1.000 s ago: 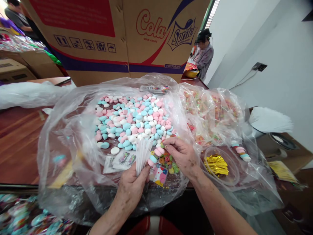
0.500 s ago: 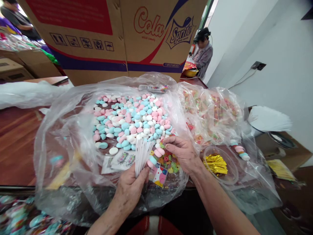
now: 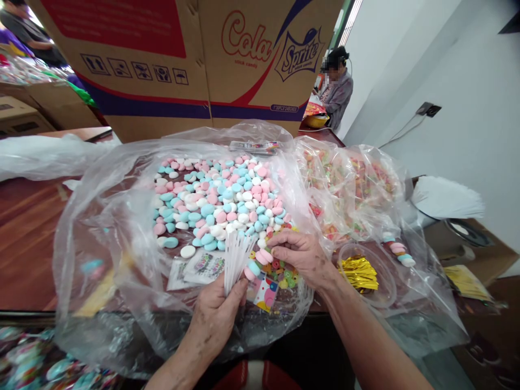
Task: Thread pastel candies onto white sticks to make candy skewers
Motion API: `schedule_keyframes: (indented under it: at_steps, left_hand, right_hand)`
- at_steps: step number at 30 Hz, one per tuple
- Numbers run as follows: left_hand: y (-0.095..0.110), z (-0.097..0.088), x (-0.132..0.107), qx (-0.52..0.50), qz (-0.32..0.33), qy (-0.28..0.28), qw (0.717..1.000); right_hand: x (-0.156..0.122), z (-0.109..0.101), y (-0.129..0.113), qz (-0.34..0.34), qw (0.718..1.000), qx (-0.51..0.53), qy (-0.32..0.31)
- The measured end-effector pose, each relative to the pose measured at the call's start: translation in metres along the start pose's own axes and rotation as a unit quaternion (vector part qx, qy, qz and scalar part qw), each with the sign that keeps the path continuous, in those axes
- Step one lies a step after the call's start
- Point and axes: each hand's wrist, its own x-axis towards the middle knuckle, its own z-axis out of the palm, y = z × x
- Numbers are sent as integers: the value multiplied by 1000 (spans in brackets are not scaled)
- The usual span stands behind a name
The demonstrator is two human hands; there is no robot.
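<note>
My left hand [image 3: 217, 309] is closed around a fanned bunch of white sticks [image 3: 236, 260]. By its thumb is a skewer of pink and blue marshmallow candies [image 3: 254, 268], slanting up to the right. The closed fingers of my right hand [image 3: 298, 253] are at the upper end of that skewer, against a pink marshmallow candy [image 3: 266, 256]. Behind both hands spreads a heap of pink, blue and white marshmallow candies [image 3: 219, 197] on clear plastic. Small coloured gummy rings [image 3: 284, 273] lie under my right hand, partly hidden, beside a dotted card [image 3: 266, 292].
A large cardboard box [image 3: 203, 70] stands behind the heap. To the right are bagged wrapped candies [image 3: 349, 184], gold twist ties [image 3: 359, 272] in a round clear tub and a finished-looking candy skewer [image 3: 400, 252]. Another person [image 3: 339, 86] sits farther back.
My right hand has shifted slightly left and down, its fingertips now meeting the upper pink marshmallow candy. My left hand keeps its hold, almost unmoved.
</note>
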Motion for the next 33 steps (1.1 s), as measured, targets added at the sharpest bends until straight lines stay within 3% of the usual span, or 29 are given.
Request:
schedule_keyframes:
  at_steps: [4,11,13,15,18,20,23,25,27,29,31,33]
  left_hand:
    - [3,0,-1,-6,4,13,1000]
    - [3,1,1,-47,-2,36,998]
    - [9,2,1,-53,-33,28,998]
    - [16,3,0,-57,-68,15,996]
    - [25,4,-2,-75,-94,25,992]
    - [29,5,-3,-87,-103,45,990]
    - [30,5,-3,-92,-114,48,988]
    - [29,4,-2,-99,-114,45,987]
    - [28,3,-2,-108,-112,48,987]
    - [28,3,-2,-117,-107,54,986]
    - [27,3,-2,-128,-99,57,985]
    - [26,3,-2,-135,-93,57,985]
  right_hand:
    - [-2,1,3,-37,997,-50,-36]
    - [-5,12,-3,-29,992,-92,-78]
    - [-1,7,-8,-27,992,-106,-64]
    - [8,-3,-14,-55,985,-161,-1]
    - [27,-15,-20,-149,927,-333,90]
    - [41,-18,-19,-195,863,-459,80]
    - [55,-17,-12,-211,774,-596,29]
    - [59,-15,-8,-208,753,-624,26]
    - [58,-13,-7,-205,784,-583,68]
    - [54,-10,-9,-181,849,-486,100]
    - [47,-5,-12,-142,901,-401,87]
    - [42,3,-15,-114,918,-376,49]
